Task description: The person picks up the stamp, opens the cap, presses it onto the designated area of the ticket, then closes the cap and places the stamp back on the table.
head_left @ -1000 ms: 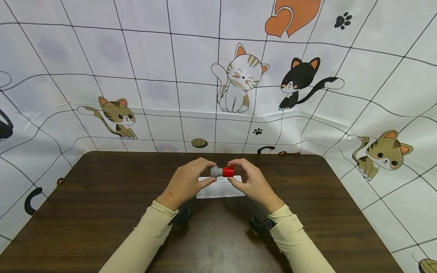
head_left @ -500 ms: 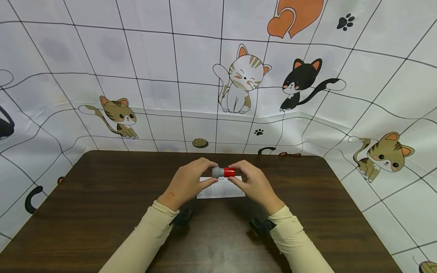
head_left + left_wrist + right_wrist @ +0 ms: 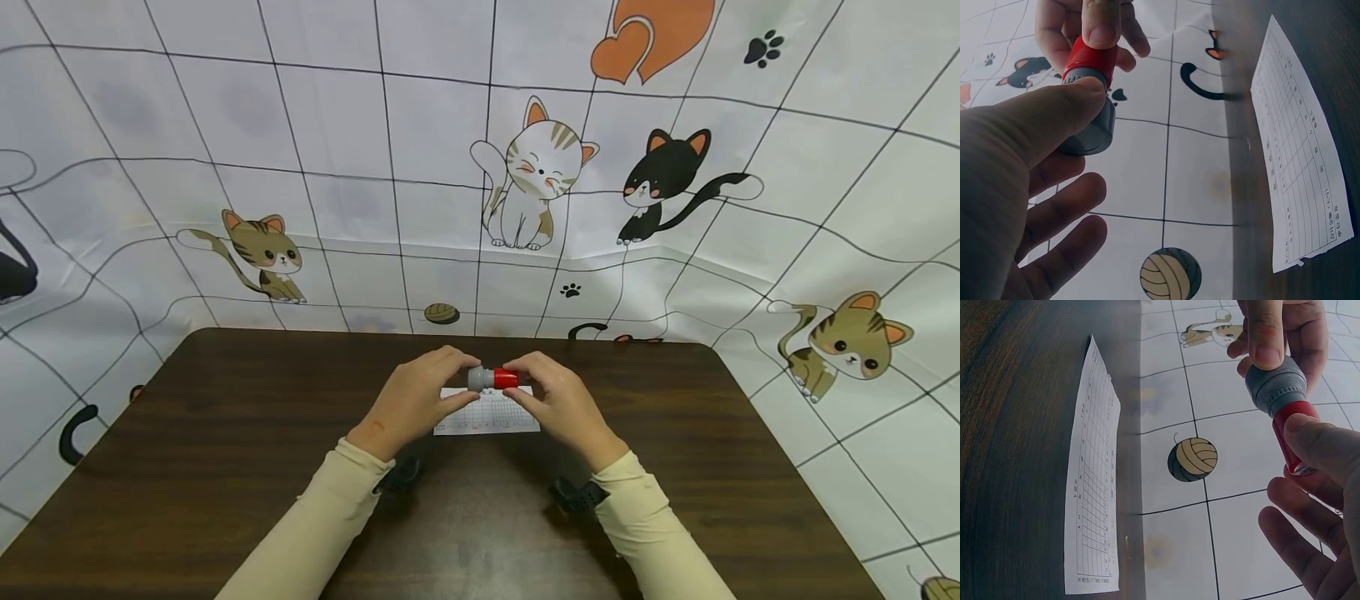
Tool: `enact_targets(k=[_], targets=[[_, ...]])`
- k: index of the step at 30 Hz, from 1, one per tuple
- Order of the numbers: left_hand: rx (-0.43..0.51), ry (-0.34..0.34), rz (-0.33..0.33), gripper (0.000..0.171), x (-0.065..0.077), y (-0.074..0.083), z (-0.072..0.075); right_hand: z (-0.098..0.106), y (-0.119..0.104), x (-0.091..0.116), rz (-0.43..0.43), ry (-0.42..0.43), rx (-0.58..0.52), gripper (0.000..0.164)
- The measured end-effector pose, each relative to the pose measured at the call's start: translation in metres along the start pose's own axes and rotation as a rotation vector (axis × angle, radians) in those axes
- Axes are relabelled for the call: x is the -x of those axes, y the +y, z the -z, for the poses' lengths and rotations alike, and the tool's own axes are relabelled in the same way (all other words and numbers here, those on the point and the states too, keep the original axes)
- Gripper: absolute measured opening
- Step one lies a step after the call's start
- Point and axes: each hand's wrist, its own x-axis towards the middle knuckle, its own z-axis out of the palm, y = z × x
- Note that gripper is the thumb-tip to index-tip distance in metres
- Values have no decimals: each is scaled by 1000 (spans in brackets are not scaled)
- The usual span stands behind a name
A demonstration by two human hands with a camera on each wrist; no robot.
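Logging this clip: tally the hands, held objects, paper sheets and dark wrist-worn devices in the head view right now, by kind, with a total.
Hands: 2 (left hand, right hand)
Held objects: 1 (red-and-grey object)
Paper sheets: 1 (printed sheet)
Dark wrist-worn devices: 2 (left-wrist device, right-wrist device)
Total: 6

A sheet of white paper printed with a grid lies toward the far edge of a dark brown, wood-grain desk.
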Motion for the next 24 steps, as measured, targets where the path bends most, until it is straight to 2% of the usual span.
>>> enact_targets(k=[17,24], targets=[[-26,-23,-17,45,-1,-3,0,-3,2,0,14,-27,-32,32],[-35,-9,-21,44,1,-3,1,-3,1,1,-16,-50,-31,31]])
